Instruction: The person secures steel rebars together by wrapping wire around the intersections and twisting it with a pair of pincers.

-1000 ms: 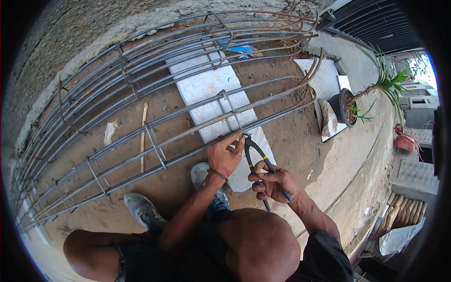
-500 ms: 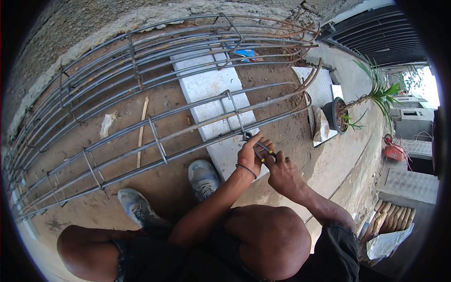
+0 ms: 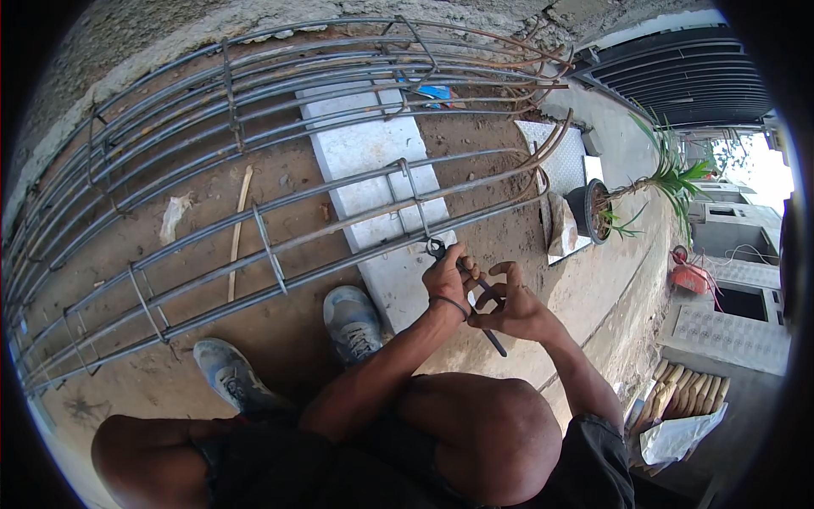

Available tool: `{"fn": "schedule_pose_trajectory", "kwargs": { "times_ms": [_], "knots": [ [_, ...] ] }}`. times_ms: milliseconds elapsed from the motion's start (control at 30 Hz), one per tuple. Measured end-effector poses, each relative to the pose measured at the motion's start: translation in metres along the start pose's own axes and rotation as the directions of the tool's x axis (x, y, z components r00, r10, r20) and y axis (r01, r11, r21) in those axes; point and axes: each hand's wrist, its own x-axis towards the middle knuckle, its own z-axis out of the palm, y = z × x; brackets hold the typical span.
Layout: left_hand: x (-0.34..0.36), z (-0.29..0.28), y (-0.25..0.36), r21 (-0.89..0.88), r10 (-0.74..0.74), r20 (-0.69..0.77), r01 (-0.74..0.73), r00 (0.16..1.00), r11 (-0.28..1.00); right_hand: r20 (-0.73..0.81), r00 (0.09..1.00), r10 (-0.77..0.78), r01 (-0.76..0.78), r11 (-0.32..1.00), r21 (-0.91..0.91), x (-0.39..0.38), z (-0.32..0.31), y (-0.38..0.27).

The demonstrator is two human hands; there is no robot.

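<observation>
A long rebar cage [image 3: 352, 225] of steel rods and square stirrups lies across in front of me. At its near rod, beside a stirrup, is the rounded dark head of a pair of pincers [image 3: 436, 248]. My left hand [image 3: 444, 276], with a dark band at the wrist, is closed around the pincers just below the head. My right hand [image 3: 519, 310] is beside it at the handles, fingers spread and the thumb close to them. One dark handle sticks out below, between the hands. Any tie wire at the jaws is too small to make out.
A white slab [image 3: 373, 195] lies under the cage, and a second rebar cage [image 3: 254, 89] stands behind, along the rough wall. To the right are a potted plant [image 3: 587, 208], a patterned metal plate [image 3: 549, 153] and stacked sacks [image 3: 691, 390]. My shoes [image 3: 352, 322] are close to the near rods.
My right hand has loosened from the pincers' handles, its fingers now spread. The handles have turned, one now pointing down toward my knee. My left hand stays near the head. The view has shifted slightly.
</observation>
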Motion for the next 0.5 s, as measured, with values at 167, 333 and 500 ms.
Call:
{"fn": "schedule_pose_trajectory", "kwargs": {
  "times_ms": [167, 333, 500],
  "knots": [
    [0.005, -0.009, -0.002, -0.044, -0.061, 0.227, 0.073, 0.972, 0.996, 0.731, 0.637, -0.244, -0.588, 0.459, 0.666, 0.017, 0.008, 0.061],
    [0.011, -0.021, 0.001, -0.078, -0.096, 0.407, 0.139, 0.908, 0.987, 0.671, 0.741, -0.006, -0.605, 0.425, 0.673, 0.006, 0.018, 0.039],
    [0.014, -0.018, -0.008, -0.122, -0.089, 0.353, 0.140, 0.931, 0.983, 0.012, 0.990, -0.141, 0.140, 0.961, -0.237, 0.021, 0.009, 0.058]
  ]
}}
